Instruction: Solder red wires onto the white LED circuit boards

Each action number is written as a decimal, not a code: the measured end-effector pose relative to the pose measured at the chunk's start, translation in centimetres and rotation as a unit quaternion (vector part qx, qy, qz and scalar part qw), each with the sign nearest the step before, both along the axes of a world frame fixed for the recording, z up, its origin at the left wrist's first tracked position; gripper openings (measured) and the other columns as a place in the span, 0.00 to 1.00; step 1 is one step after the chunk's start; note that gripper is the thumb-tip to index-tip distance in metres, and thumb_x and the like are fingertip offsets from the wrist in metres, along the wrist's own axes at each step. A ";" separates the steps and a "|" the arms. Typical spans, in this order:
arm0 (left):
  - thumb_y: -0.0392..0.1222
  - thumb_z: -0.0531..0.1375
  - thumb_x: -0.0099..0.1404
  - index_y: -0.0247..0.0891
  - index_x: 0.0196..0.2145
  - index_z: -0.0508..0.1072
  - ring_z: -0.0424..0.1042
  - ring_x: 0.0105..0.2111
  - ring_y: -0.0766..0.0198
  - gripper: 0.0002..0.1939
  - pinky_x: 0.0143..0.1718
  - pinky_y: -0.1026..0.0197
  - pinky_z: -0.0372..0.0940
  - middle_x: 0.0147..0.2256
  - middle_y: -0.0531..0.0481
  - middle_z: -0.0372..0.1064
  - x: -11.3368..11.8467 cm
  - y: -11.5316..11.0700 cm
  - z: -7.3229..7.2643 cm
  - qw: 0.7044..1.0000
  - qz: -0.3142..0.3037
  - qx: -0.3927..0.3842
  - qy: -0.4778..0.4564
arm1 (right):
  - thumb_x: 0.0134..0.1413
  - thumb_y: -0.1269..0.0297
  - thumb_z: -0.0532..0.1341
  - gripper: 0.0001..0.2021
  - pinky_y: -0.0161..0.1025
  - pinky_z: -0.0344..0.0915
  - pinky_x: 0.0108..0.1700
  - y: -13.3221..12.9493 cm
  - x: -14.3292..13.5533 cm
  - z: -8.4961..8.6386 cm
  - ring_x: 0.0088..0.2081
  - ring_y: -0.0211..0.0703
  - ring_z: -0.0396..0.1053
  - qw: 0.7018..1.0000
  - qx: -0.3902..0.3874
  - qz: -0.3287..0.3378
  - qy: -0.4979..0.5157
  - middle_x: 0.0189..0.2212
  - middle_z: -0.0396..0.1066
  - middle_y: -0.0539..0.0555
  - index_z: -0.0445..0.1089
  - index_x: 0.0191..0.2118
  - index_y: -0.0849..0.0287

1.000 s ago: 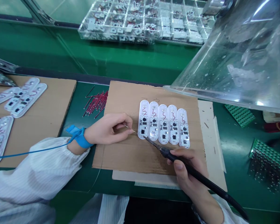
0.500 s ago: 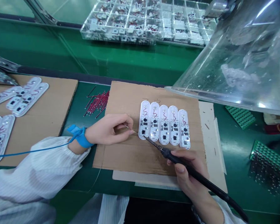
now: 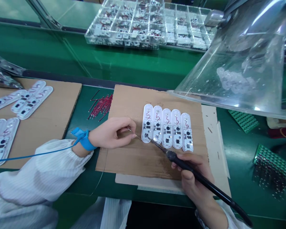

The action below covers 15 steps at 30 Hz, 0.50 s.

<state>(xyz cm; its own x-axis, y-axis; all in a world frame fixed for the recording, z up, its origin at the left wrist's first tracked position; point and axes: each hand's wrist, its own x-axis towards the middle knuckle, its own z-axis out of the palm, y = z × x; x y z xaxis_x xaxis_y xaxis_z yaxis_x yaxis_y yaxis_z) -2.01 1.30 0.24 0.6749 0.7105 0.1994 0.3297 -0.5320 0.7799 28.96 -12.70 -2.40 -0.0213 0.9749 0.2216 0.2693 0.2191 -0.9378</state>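
Several white oval-ended boards [image 3: 167, 128] lie side by side on a brown cardboard sheet [image 3: 126, 162]. My left hand [image 3: 114, 132], with a blue strap [image 3: 85, 140] at the wrist, pinches a thin solder wire [image 3: 138, 137] whose end points at the leftmost board [image 3: 147, 123]. In my right hand [image 3: 196, 173] is a black soldering iron [image 3: 205, 184], held like a pen. Its metal tip is at the lower part of the leftmost board, close to the wire's end; whether they touch I cannot tell.
Red wires [image 3: 101, 106] lie left of the sheet. More boards rest on another cardboard [image 3: 62, 105] at far left. A clear hood [image 3: 228, 76] overhangs the upper right, green circuit boards [image 3: 271, 159] sit at right, and divided trays [image 3: 126, 28] stand behind.
The view has shifted slightly. The iron's tip has moved slightly up and right over the leftmost board. My left hand keeps its pinch on the wire.
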 end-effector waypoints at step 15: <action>0.67 0.51 0.77 0.56 0.51 0.78 0.82 0.54 0.38 0.22 0.59 0.38 0.78 0.46 0.56 0.84 -7.5 -6.2 -1.2 0.873 0.404 -0.138 0.234 | 0.71 0.60 0.68 0.07 0.50 0.82 0.54 -2.5 10.8 -2.8 0.54 0.55 0.82 0.944 0.083 -0.121 -0.295 0.54 0.78 0.58 0.76 0.51 0.49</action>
<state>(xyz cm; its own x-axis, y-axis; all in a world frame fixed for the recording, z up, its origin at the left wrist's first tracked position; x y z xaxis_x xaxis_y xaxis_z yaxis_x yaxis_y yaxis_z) -9.54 -4.88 -0.97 -0.1079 0.9698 -0.2185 0.8275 0.2095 0.5209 39.79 -15.19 -5.22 0.0305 0.9195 0.3918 0.7947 0.2154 -0.5675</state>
